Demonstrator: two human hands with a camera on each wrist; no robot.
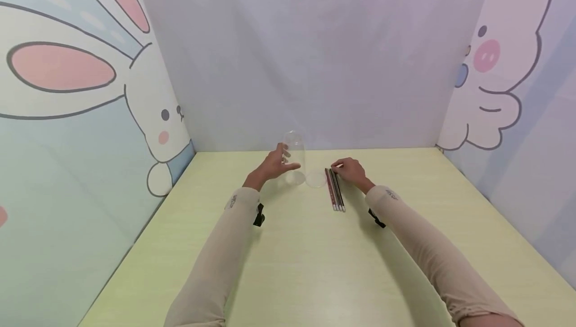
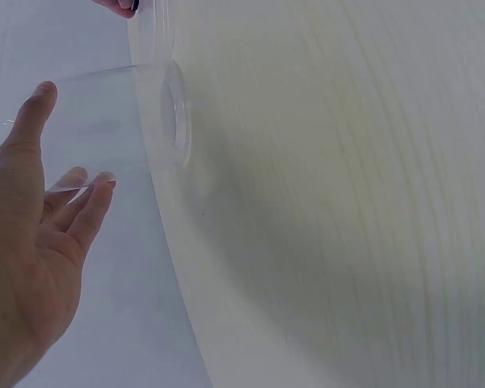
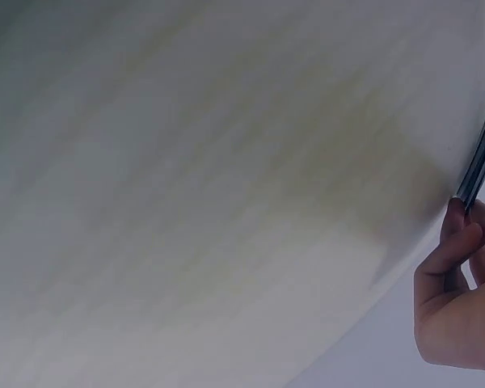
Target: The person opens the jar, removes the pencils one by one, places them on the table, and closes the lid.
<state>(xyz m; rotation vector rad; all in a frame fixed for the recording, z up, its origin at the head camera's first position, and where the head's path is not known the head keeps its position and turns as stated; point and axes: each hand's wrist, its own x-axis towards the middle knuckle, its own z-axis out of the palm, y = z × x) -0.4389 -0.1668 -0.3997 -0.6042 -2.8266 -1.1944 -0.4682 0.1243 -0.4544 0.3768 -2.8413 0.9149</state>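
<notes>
A clear cylindrical jar (image 1: 297,159) stands upright on the table, its transparent wall and round base also showing in the left wrist view. My left hand (image 1: 274,164) holds it from the left, thumb on the near side and fingers at the far side. Just right of the jar lies a clear round lid (image 1: 316,179). Several slim pencils (image 1: 335,192) lie side by side beyond the lid, one reddish and the others dark, with pale ends toward me. At their far ends, my right hand (image 1: 352,171) pinches a dark pencil (image 3: 478,166) between thumb and fingertips.
The pale yellow table (image 1: 288,267) ends at a plain lilac wall (image 1: 288,57) close behind the jar. Side walls with cartoon animals (image 1: 153,102) flank it. A dark strap piece (image 1: 259,215) hangs under the left wrist.
</notes>
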